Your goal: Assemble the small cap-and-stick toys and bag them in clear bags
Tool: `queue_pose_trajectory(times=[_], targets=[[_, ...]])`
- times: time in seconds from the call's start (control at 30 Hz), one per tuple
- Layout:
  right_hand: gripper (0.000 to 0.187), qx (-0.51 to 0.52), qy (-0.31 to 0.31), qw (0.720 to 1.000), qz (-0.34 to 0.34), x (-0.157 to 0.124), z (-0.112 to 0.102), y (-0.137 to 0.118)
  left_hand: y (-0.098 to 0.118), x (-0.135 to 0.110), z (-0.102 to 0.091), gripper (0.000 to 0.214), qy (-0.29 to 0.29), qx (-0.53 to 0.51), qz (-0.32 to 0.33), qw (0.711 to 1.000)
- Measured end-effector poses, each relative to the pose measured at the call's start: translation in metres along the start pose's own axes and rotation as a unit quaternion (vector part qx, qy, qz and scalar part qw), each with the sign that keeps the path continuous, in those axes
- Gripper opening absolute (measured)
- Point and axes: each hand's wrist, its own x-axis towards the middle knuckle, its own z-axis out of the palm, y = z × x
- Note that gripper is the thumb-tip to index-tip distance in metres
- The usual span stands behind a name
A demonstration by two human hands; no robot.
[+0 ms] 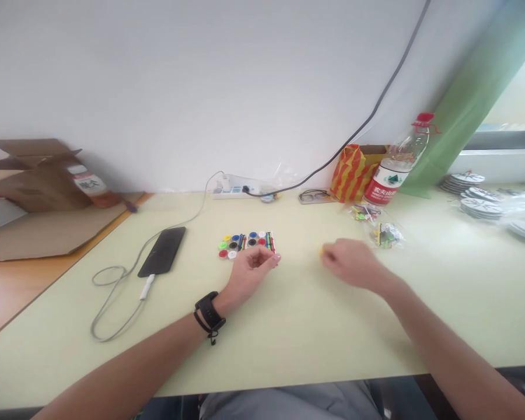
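Observation:
Two small clear packs [233,245] of round coloured pieces in yellow, green, red, white, blue and black lie on the table, with thin coloured strips at their sides. My left hand [250,271] rests over their near edge, fingers curled and thumb tip against the index finger; whatever it may pinch is too small to tell. It partly covers the right pack [257,238]. Farther right, my right hand [354,263] is closed just above the table, slightly blurred. A bit of a small yellow piece [321,252] peeks out at its fingertips.
A charging phone [163,252] and its cable lie left, beyond them a cardboard box [48,181] and a drink bottle [94,185]. At the back are a power strip [234,190], striped bag [352,173], large bottle [394,166], small plastic packets [385,234] and stacked discs [481,204].

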Motion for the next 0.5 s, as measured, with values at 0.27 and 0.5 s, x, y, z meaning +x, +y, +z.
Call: queue_pose_trajectory(times=[0.27, 0.5], targets=[[0.032, -0.151, -0.220, 0.962, 0.054, 0.021, 0.014, -0.007, -0.005, 0.002, -0.001, 0.030, 0.006, 0.018, 0.004, 1.000], [0.033, -0.155, -0.257, 0.947, 0.111, 0.061, 0.013, 0.012, -0.007, -0.001, 0.001, 0.029, 0.026, 0.098, 0.035, 0.994]])
